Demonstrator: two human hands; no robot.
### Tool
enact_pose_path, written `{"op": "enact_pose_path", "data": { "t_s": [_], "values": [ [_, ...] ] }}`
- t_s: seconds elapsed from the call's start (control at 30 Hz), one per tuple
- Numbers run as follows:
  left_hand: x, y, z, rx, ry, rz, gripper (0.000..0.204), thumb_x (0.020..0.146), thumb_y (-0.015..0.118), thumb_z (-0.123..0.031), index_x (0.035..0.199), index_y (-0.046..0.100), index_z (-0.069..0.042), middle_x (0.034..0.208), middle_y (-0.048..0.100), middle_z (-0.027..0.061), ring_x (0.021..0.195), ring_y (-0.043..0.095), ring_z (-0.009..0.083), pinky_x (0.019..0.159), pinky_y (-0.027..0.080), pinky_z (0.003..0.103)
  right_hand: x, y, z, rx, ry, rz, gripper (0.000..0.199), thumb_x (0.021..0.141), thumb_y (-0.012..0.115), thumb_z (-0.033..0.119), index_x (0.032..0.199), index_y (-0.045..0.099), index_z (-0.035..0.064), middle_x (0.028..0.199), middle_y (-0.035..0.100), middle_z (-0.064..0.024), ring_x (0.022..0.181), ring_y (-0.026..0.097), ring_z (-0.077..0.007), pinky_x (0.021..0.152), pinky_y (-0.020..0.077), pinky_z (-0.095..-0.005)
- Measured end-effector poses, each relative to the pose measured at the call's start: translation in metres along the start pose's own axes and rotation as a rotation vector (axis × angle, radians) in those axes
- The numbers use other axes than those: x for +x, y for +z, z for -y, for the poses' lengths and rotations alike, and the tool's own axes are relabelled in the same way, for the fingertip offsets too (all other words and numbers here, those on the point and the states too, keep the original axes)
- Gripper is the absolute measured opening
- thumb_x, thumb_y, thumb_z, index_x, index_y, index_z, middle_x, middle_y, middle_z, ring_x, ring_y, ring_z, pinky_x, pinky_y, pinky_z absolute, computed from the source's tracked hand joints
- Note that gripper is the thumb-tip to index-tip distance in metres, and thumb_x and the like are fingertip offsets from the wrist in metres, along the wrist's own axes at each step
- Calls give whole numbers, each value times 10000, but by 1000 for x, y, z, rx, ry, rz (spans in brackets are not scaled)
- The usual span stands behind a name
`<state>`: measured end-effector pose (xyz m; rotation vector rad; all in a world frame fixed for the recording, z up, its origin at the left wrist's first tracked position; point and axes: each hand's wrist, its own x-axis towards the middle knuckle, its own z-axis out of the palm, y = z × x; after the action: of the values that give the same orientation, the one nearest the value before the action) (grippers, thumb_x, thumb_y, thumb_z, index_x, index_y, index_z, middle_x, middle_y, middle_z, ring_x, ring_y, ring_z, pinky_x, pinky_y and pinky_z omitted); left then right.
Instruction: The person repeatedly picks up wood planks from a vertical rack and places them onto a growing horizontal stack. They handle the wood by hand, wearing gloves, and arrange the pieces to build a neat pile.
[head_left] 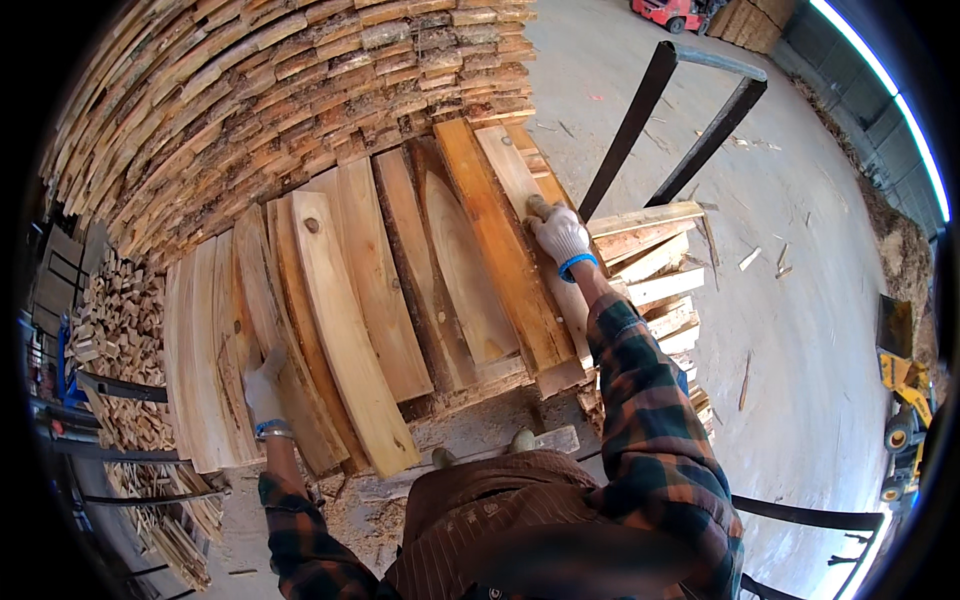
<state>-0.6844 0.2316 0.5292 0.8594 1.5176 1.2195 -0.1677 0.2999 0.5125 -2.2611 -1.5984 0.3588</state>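
Note:
Several long wooden boards lie side by side on a stack below me. My right hand [558, 234], in a white glove, rests on the pale board at the right edge [508, 165], fingers curled over its side. My left hand [265, 385], also gloved, presses on a board at the left part of the stack [240, 310]. A broad orange-brown board [495, 250] lies just left of my right hand. A light curved board [345, 335] runs down the middle toward my feet.
A tall wall of stacked rough planks [280, 90] rises behind the boards. Black metal frame bars [640, 110] stand to the right above shorter offcuts [655, 270]. Small wood pieces [120, 330] fill racks at left. Concrete floor [800, 300] with scraps lies right; a yellow machine [905, 390] is at the edge.

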Motion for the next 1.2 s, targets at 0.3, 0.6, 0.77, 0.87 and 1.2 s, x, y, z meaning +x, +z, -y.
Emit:
{"op": "enact_pose_path", "data": {
  "t_s": [0.3, 0.6, 0.77, 0.87, 1.2],
  "values": [
    [10, -17, 14, 257, -20, -54, 845, 797, 787, -333, 1458, 391, 14, 1321, 569, 163, 1114, 581, 238, 939, 479, 304, -39, -32, 81, -65, -141, 78, 788, 822, 637, 584, 1400, 455, 81, 1169, 628, -294, 1125, 614, -353, 927, 491, -449],
    [-2, 6, -3, 342, 65, -84, 898, 788, 766, -436, 1453, 388, 35, 1304, 578, 190, 1107, 586, 256, 946, 460, 302, -25, -79, 12, 176, -1, 134, 885, 662, 747, 494, 1403, 499, 79, 1297, 592, -229, 1223, 563, -338, 1002, 450, -397],
    [8, -1, 6, 267, 91, -60, 853, 825, 743, -374, 1468, 358, 34, 1321, 565, 183, 1139, 567, 248, 980, 431, 294, 3, -54, -74, -20, -15, 7, 647, 778, 714, 440, 1367, 560, 221, 1161, 611, -185, 1144, 572, -375, 966, 465, -433],
    [4, -5, 8, 219, 48, -68, 817, 847, 729, -313, 1475, 340, 36, 1346, 545, 175, 1153, 560, 246, 996, 420, 280, 9, -27, -71, 198, 5, -28, 480, 844, 690, 352, 1301, 621, 218, 1208, 633, -149, 1168, 583, -331, 987, 459, -391],
    [13, -37, 17, 356, 92, -96, 874, 785, 766, -423, 1447, 405, 18, 1301, 598, 195, 1130, 593, 242, 962, 449, 313, 28, -19, -1, -371, -152, -84, 435, 919, 542, 435, 1234, 615, 145, 1032, 684, -201, 940, 671, -373, 792, 548, -466]
  ]
}}
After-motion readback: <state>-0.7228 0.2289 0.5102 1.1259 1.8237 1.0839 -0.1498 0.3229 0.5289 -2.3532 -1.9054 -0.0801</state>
